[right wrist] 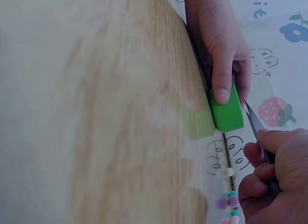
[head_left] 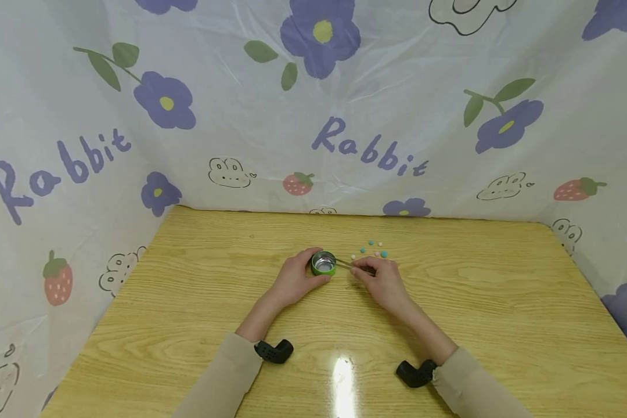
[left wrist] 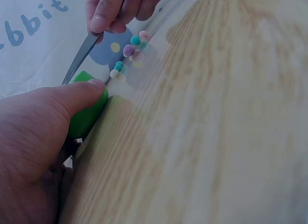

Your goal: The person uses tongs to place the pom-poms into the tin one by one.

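Observation:
On the table a small round tin, green outside with a shiny metal inside, stands upright. My left hand grips it from the left, its thumb pressed against the green wall. In my right hand I hold metal tweezers, pinched between thumb and fingers. The tweezers' tips reach over the tin's right rim. Whether anything sits between the tips cannot be made out. Several small balls, blue, white and pinkish, lie just beyond my right hand; a purple ball shows in the left wrist view.
The wooden table runs back to a patterned white cloth hanging behind and at both sides. A black wrist device sits on the left wrist and a similar device on the right.

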The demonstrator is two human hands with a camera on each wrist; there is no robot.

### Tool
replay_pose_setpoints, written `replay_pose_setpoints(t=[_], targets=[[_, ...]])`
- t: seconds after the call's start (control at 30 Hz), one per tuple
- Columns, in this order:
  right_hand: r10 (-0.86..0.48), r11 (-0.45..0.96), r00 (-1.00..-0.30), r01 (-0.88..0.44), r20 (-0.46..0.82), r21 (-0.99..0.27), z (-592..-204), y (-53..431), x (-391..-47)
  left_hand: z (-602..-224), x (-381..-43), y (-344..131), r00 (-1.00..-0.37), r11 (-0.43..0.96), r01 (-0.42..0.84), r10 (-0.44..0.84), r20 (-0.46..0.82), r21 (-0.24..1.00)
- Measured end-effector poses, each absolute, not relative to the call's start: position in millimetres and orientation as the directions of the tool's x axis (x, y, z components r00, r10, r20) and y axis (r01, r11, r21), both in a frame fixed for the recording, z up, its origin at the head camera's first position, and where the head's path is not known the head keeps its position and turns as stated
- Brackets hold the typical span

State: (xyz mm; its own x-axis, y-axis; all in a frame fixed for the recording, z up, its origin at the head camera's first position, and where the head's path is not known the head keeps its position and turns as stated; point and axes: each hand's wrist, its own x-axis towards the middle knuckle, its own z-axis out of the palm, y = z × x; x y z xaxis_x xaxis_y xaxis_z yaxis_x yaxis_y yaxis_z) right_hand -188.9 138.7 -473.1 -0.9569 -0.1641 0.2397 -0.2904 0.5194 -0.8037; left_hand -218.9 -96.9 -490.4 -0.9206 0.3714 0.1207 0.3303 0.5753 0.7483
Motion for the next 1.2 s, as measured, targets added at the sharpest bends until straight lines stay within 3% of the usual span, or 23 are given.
replay_pose_setpoints(t=[0.5,1.2], targets=[[-0.167,0.438,-0.964,-0.259,0.206,-0.861,-475.3,171.1,-180.9,-492.1,-219.2,-95.0,-0.916,0.570,0.348,0.376,0.141,0.744],[-0.049,0.511,-0.990,-0.139,0.133,-0.848,-474.1,224.5,-173.8,-492.1,-217.9,-96.8,-0.921,0.586,0.335,0.369,0.125,0.738]])
